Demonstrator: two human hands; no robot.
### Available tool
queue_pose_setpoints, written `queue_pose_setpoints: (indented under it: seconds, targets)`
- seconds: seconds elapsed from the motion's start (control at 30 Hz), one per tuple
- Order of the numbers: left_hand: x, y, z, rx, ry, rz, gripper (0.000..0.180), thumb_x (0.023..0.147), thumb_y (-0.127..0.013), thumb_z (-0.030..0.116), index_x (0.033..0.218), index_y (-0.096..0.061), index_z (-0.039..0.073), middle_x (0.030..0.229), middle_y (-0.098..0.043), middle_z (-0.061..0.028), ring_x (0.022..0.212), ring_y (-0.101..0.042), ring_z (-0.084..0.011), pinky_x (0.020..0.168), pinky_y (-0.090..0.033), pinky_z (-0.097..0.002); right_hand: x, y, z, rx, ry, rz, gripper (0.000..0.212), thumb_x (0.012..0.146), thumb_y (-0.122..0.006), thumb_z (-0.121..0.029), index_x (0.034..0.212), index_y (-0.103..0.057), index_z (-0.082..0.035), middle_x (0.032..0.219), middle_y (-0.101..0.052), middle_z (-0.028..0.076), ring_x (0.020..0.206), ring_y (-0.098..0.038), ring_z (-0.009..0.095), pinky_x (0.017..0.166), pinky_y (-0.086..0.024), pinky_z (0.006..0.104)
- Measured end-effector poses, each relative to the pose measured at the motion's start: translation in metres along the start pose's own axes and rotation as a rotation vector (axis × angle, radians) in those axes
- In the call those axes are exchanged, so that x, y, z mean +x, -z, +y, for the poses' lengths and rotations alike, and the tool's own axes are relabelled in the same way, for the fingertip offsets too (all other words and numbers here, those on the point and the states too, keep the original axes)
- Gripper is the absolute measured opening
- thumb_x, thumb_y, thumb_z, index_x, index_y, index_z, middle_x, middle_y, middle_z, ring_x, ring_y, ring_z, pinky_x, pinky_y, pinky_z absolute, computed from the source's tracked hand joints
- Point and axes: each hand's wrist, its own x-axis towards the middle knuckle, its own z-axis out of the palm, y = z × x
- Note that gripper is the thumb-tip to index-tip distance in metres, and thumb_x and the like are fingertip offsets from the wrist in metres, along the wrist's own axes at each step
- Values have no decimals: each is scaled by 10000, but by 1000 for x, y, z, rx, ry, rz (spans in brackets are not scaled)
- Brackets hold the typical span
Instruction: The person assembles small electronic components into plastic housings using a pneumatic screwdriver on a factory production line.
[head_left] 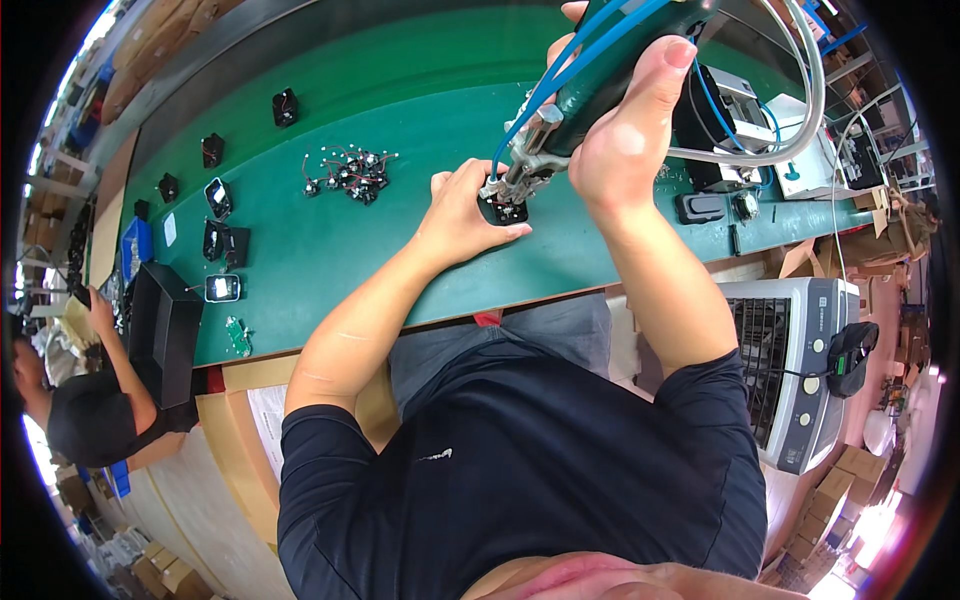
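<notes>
My right hand (630, 140) is wrapped round the dark body of a power screwdriver (600, 95), with blue air hoses along it. Its metal nose (530, 160) points down into a small black housing (508, 210) on the green table (440, 290). My left hand (462, 215) grips that housing from the left, with fingers behind it and the thumb along its near side. The tip of the screwdriver and most of the housing's inside are hidden. Left of my left hand lies a pile of small black parts with red and white wires (355, 175).
Several black housings (285, 107) stand toward the table's left. A black bin (165, 325) and a blue bin (137, 245) are at its left end, near a co-worker (100, 405). On the right are a machine (735, 120), a clear hose (815, 90) and a white air cooler (800, 370).
</notes>
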Motion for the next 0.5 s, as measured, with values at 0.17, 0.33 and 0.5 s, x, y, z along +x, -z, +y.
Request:
queue_pose_setpoints:
  seconds: [0.17, 0.33, 0.5]
  targets:
    - [0, -3, -3, -9, 10, 0, 820, 615, -977, 363, 1270, -563, 95, 1196, -620, -88, 1117, -514, -328, 1020, -377, -427, -6, -2, 6, -114, 97, -85, 811, 1066, -329, -655, 1567, -344, -17, 1559, -445, 85, 1237, -536, 192, 1048, -426, 333]
    - [2, -3, -8, -78, -14, -29, 813, 611, -985, 344, 1266, -568, 102, 1205, -623, -75, 1105, -507, -317, 1009, -405, -425, -10, 0, 6, -100, 40, -94, 821, 1065, -337, -652, 1572, -331, -7, 1592, -411, 104, 1256, -523, 207, 1062, -425, 354]
    - [1, 0, -4, -78, -8, 6, 820, 617, -982, 338, 1286, -569, 102, 1207, -625, -78, 1116, -509, -318, 1011, -395, -420, -6, -3, 8, -79, 61, -8, 805, 1060, -363, -656, 1560, -364, -26, 1533, -474, 99, 1213, -543, 187, 1028, -445, 339]
